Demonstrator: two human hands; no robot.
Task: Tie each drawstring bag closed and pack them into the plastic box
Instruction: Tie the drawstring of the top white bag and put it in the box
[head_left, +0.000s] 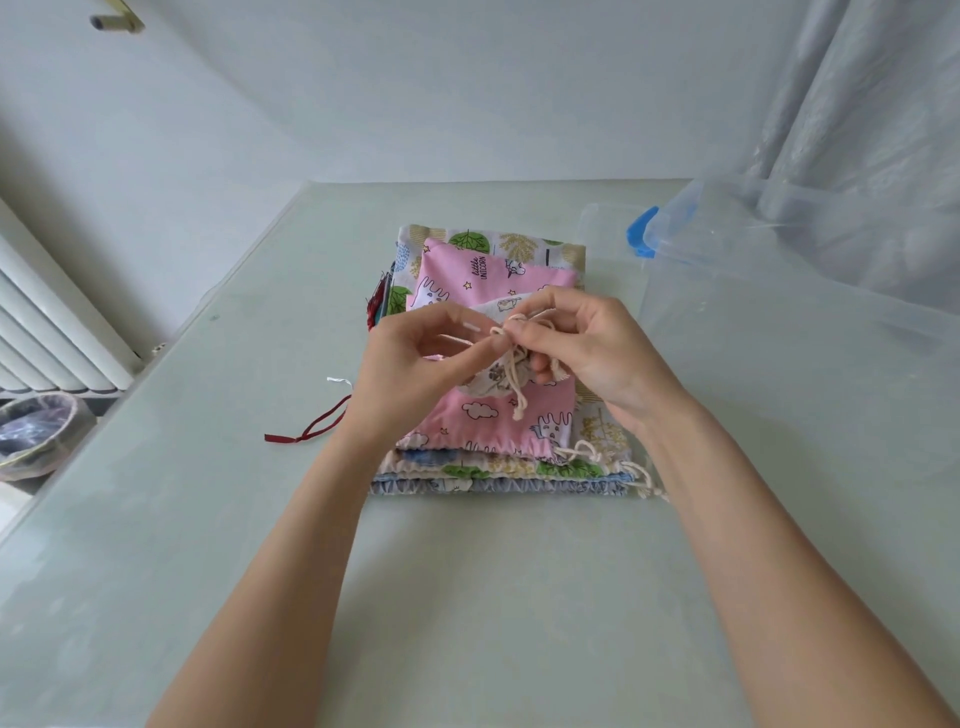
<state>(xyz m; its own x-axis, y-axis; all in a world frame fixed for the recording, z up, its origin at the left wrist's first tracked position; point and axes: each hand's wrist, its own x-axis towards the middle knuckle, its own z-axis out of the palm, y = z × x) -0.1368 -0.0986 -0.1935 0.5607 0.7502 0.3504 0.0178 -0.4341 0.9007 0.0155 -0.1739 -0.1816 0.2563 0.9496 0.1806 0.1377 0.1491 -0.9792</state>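
I see my left hand (410, 358) and right hand (582, 343) pinching the cream drawstring (511, 382) of a small bag (491, 376) over the bag stack (498, 457), clear plastic box (779, 291) alongside, right.

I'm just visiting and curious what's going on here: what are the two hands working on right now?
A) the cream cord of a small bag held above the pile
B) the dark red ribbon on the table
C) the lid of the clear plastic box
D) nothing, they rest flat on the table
A: the left hand and right hand both pinch the cream cord of a small bag held above the pile of bags.
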